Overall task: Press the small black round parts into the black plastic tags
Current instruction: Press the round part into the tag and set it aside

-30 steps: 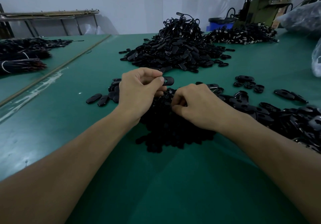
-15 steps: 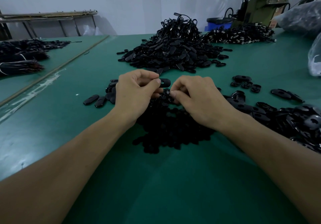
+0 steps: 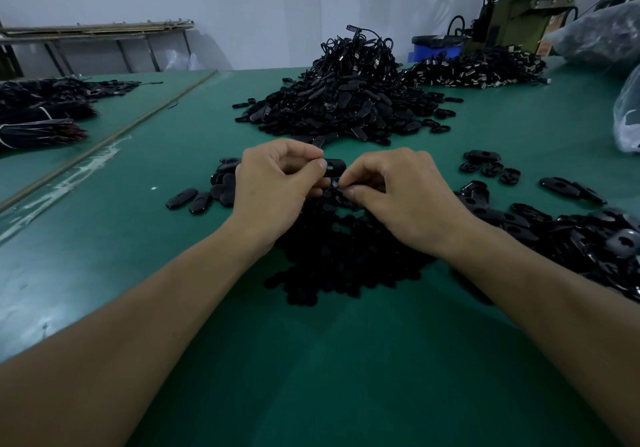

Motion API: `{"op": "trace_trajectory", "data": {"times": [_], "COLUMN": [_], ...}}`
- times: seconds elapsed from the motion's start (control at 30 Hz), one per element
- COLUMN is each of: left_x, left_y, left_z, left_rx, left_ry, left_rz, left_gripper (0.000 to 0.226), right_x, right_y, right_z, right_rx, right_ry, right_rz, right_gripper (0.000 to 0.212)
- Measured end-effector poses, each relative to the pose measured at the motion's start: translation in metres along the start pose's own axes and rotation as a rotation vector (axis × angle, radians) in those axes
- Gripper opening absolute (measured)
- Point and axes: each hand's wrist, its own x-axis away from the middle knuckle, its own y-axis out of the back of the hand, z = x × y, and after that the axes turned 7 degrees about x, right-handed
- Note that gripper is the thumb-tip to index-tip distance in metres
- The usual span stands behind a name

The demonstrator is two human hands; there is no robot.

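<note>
Fingers of left hand pinching a black tag, those of right hand alongside pinching a round part

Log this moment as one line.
left hand: pinches oval black plastic tag | right hand: pinches small black round part just below tag | part not yet pressed in

Dim, bluish, soft light, perhaps from overhead; faint shadows, wide-angle edges bend

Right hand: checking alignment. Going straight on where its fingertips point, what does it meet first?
Probably the left hand, at its curled fingers just under the black tag it pinches; the small round part in the right hand looks close; depth unclear.
</note>
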Motion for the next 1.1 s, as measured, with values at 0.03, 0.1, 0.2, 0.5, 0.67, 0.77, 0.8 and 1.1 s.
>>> {"op": "trace_trajectory", "data": {"times": [0.03,0.1,0.2,0.5,0.67,0.77,0.8,1.1], "left_x": [0.001,0.002,0.004,0.008,0.007,0.008,0.008,0.008], "left_y": [-0.001,-0.002,-0.005,-0.010,-0.012,-0.011,-0.011,-0.013], "left_z": [0.000,0.000,-0.002,-0.006,-0.006,-0.007,-0.008,-0.009], "left_rx": [-0.004,-0.014,-0.016,0.040,0.078,0.111,0.111,0.119], "left_ry": [-0.004,-0.009,-0.002,0.006,0.026,0.046,0.050,0.062], "left_rz": [0.012,0.040,0.084,0.110,0.112,0.104,0.106,0.113], "left_gripper": [0.012,0.011,0.013,0.012,0.012,0.013,0.012,0.014], "right_x": [0.000,0.000,-0.001,-0.001,-0.002,-0.002,-0.002,-0.004], "right_y": [0.000,0.001,0.002,0.005,0.004,0.003,0.003,-0.003], "right_z": [0.000,0.001,0.000,0.003,0.002,0.003,0.003,0.001], "right_rx": [-0.010,-0.045,-0.109,-0.189,-0.199,-0.182,-0.183,-0.265], "right_ry": [0.002,-0.013,-0.066,-0.103,-0.138,-0.151,-0.157,-0.263], "right_rz": [-0.012,-0.054,-0.137,-0.212,-0.204,-0.212,-0.209,-0.200], "right_gripper": [0.012,0.013,0.012,0.007,0.010,0.014,0.013,0.013]}}
